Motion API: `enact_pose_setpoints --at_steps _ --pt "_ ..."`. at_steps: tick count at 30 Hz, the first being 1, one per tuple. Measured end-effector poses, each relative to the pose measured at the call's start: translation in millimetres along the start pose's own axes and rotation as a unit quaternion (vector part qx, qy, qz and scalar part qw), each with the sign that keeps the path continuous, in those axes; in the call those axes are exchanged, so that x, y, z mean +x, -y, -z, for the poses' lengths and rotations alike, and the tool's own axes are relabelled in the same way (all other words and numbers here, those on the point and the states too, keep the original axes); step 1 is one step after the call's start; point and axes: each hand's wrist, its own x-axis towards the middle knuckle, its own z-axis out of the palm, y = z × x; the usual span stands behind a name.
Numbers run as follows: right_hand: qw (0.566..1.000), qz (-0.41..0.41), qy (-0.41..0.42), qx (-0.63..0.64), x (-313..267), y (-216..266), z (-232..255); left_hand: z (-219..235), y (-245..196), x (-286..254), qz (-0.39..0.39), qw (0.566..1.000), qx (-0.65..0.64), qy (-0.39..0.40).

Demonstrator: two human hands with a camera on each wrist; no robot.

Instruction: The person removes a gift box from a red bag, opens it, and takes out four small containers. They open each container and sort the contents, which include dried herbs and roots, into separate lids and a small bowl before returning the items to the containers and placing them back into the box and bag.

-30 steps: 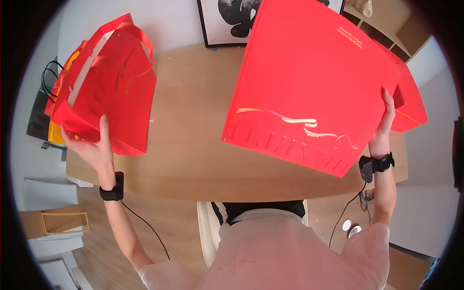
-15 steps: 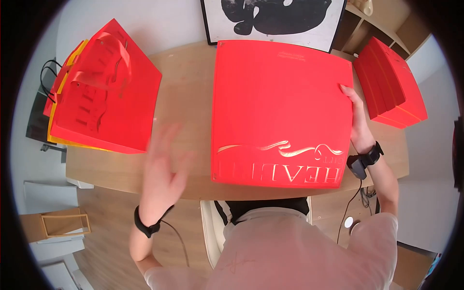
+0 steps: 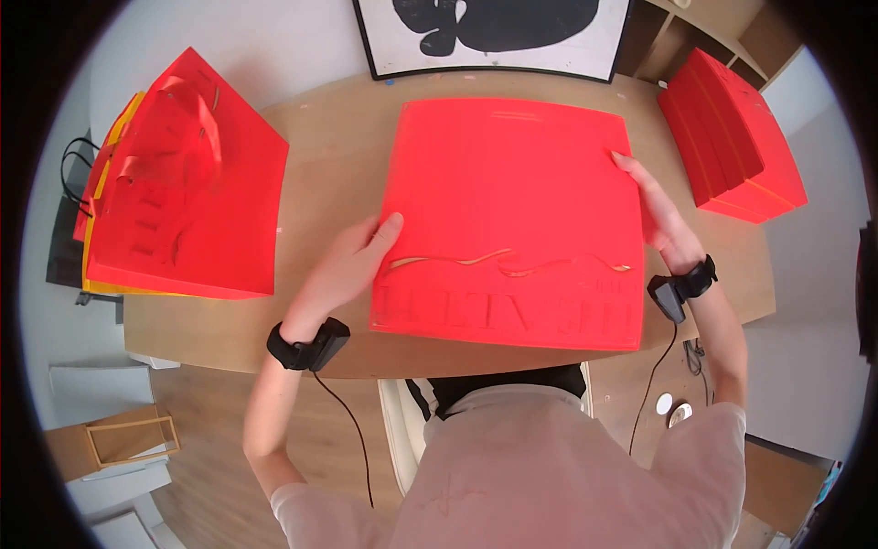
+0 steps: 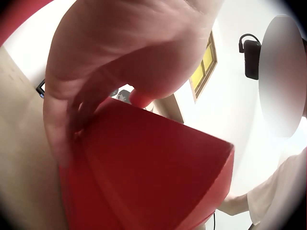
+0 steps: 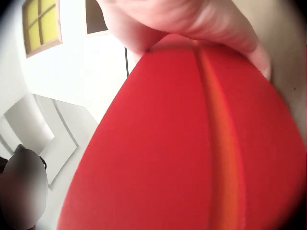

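A large, flat red gift box (image 3: 512, 192) with gold wavy lines and embossed lettering is held between both hands over the near middle of the table (image 3: 334, 119). My left hand (image 3: 343, 265) grips its left side, thumb on the top face and fingers down the side wall. On the opposite side, my right hand (image 3: 666, 224) grips the box with its thumb over the top edge. Close up in the right wrist view, an orange-gold seam (image 5: 220, 134) runs along the box's side below the palm. The left wrist view shows the fingers and thumb spanning the box's thickness.
A red paper gift bag (image 3: 219, 192) with ribbon handles stands at the table's left, a yellow bag (image 3: 114, 151) behind it. More red boxes (image 3: 732, 137) stand at the back right. A framed black-and-white picture (image 3: 521, 32) leans behind the table.
The box has come down from a raised, tilted pose to lie flatter in front of me. My left hand has left the red bag and now grips the box's left side.
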Motion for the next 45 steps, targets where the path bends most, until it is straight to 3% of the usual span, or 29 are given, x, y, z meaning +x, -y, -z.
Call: enact_pose_setpoints --at_steps 3,7,10,13,16,19,22,25,28,31,36,40,45 --pt "0.999 -0.031 0.016 -0.039 1 -3 2 -3 -5 2 0.025 0.999 0.004 -0.042" --pt "0.992 -0.034 0.037 -0.113 6 -10 14 -3 -21 -5 0.050 0.997 0.051 -0.038" --pt "0.979 -0.030 -0.042 -0.195 -5 -4 -9 4 -7 -6 0.040 0.998 0.023 -0.045" --pt "0.970 -0.018 -0.037 -0.241 1 -2 -7 10 -9 -5 0.091 0.993 0.055 -0.050" --pt "0.949 0.002 -0.010 -0.316 5 -2 -4 8 -2 -3 0.088 0.994 -0.008 -0.060" --pt "0.907 -0.046 -0.026 -0.417 0 11 -4 3 -10 -3 0.095 0.992 -0.004 -0.082" --pt "0.888 -0.025 0.015 -0.460 4 14 -1 0 -5 -2 0.102 0.991 -0.020 -0.083" --pt "0.879 -0.049 0.021 -0.473 5 16 -1 -7 -9 -5 0.098 0.991 -0.025 -0.093" --pt "0.840 -0.090 0.049 -0.532 0 27 -8 -9 -7 -5 0.104 0.988 -0.051 -0.102" --pt "0.822 -0.100 0.031 -0.559 -12 26 -14 1 -17 -8 0.187 0.979 -0.071 -0.038" --pt "0.862 -0.041 -0.017 -0.505 -17 7 -9 1 -16 -8 0.187 0.978 -0.084 -0.037" --pt "0.894 -0.063 -0.015 -0.444 -15 1 -6 4 -16 -14 0.191 0.974 -0.116 -0.023" --pt "0.891 -0.075 -0.015 -0.448 -28 7 -17 4 -20 -20 0.184 0.975 -0.125 -0.021"
